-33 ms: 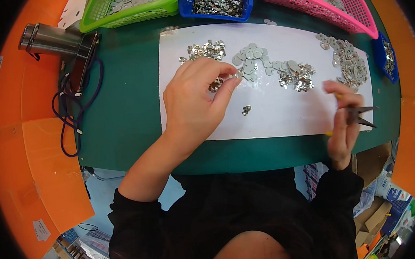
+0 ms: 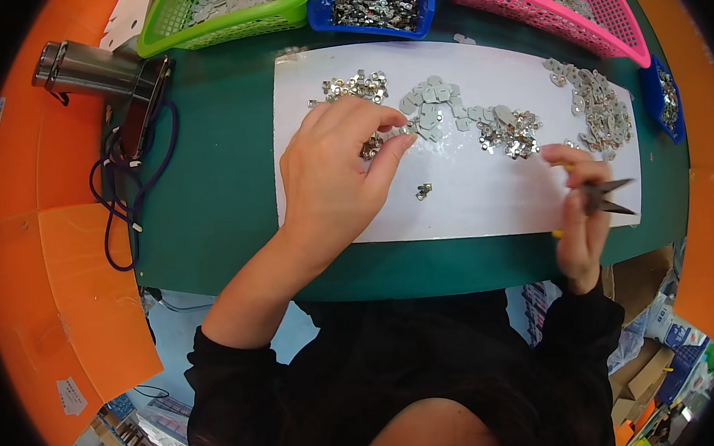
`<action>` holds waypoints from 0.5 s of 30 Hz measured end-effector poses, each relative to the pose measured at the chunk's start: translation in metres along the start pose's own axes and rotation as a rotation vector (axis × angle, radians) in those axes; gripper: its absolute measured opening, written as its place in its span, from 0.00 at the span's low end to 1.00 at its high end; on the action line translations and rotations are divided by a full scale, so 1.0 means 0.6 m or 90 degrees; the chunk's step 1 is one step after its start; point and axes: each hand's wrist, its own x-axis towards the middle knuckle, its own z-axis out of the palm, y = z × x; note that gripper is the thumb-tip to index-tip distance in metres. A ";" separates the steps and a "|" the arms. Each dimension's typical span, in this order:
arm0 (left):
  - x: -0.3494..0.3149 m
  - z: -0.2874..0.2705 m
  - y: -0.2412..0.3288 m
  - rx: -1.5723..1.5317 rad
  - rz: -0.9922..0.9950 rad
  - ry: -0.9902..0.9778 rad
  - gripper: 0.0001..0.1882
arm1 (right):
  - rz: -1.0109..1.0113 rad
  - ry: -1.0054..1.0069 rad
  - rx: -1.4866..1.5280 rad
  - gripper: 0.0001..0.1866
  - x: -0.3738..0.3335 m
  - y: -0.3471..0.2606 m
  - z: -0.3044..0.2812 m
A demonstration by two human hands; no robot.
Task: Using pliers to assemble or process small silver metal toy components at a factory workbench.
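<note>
My left hand (image 2: 325, 168) reaches over the white sheet (image 2: 470, 208) with thumb and forefinger brought together in a pinch. Whatever lies between the fingertips is too small to make out. Small shiny metal clips (image 2: 371, 147) show just beside that thumb, and flat grey tabs (image 2: 431, 100) lie beyond the fingertips. Pliers (image 2: 607, 197) with yellow handles rest in my right hand (image 2: 581, 217), above the right part of the sheet. Their dark pointed jaws are spread, aim to the right and have nothing between them. A little group of clips (image 2: 424, 191) lies between my hands.
More metal clips form piles at the upper left (image 2: 357, 86) and centre right (image 2: 515, 136). Grey assembled-looking pieces (image 2: 603, 110) lie at right. Green (image 2: 235, 26), blue (image 2: 374, 30) and pink (image 2: 549, 27) baskets line the far edge. A steel cylinder (image 2: 98, 67) and cord (image 2: 146, 187) are at left.
My right hand has shifted slightly left with the pliers. My left hand stays practically in place.
</note>
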 end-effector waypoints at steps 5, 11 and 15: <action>0.025 -0.007 0.014 0.152 0.163 -0.049 0.09 | 0.093 -0.056 -0.027 0.03 -0.001 -0.006 0.014; 0.053 0.036 0.004 0.289 0.165 -0.039 0.10 | -0.002 -0.085 -0.099 0.06 0.009 -0.001 0.018; 0.047 0.042 -0.001 0.251 0.140 -0.055 0.09 | -0.087 -0.059 -0.220 0.08 0.009 -0.013 0.017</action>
